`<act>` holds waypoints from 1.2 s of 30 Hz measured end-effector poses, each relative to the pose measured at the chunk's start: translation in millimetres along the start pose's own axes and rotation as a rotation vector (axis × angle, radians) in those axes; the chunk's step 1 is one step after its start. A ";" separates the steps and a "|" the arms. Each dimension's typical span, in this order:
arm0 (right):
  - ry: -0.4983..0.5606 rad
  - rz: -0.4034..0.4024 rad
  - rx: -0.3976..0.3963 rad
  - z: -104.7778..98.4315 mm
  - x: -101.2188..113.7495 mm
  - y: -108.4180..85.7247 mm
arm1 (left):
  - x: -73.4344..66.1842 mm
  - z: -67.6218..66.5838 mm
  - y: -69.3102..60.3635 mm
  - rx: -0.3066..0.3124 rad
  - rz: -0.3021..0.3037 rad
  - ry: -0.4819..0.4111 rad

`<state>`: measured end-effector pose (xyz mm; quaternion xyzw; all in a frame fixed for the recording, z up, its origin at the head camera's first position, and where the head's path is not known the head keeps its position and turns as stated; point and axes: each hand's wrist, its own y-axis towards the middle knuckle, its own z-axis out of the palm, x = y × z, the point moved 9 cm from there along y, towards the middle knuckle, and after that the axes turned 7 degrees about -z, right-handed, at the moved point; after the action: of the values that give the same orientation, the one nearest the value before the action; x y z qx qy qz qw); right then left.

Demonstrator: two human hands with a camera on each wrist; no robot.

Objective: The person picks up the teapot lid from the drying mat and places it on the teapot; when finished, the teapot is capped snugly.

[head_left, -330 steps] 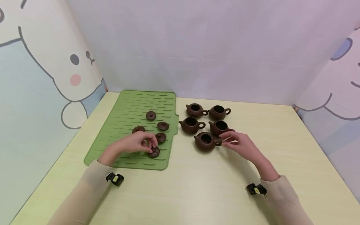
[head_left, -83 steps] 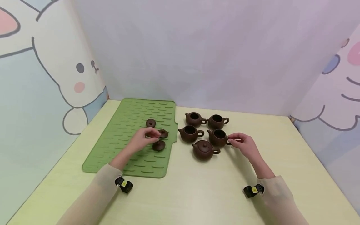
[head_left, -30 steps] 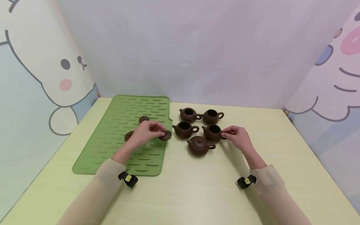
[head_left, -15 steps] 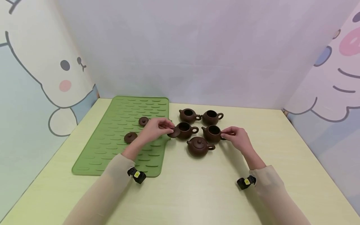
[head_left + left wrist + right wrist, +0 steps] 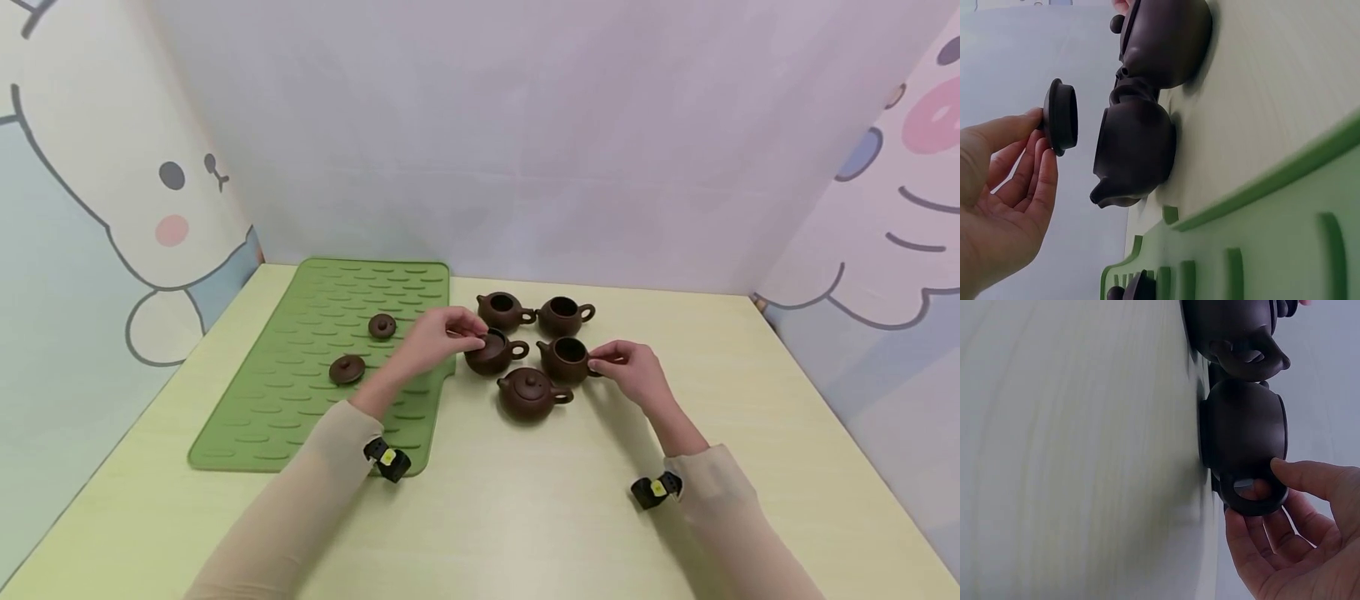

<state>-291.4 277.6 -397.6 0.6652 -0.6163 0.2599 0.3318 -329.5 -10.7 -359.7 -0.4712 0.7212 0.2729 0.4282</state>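
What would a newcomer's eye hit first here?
Probably the bright green mat on the left of the table, two dark lids lying on it. Next, five dark teapots clustered to its right, only the nearest lidded. Then the left hand, pinching a lid above an open teapot, and the right hand holding another teapot's handle.

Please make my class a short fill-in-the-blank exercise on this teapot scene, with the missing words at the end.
1. The left grip pinches a ____ above an open pot.
2. The right grip holds another pot by its ____.
3. Of the five pots on the table, exactly ____ has its lid seated on it.
4. Other lids lie on a mat coloured ____.

Missing words: lid; handle; one; green.
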 end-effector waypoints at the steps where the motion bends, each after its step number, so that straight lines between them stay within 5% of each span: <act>1: 0.002 0.001 0.001 0.1 -0.1 -0.2 | -1.2 1.1 1.2 -0.002 0.005 -0.003; 36: 0.001 0.012 -0.011 -0.6 -0.4 0.9 | -44.1 53.7 40.3 0.017 0.090 -0.050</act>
<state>-292.3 278.3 -397.4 0.6596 -0.6214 0.2590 0.3342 -338.6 68.2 -347.5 -0.4274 0.7331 0.2975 0.4375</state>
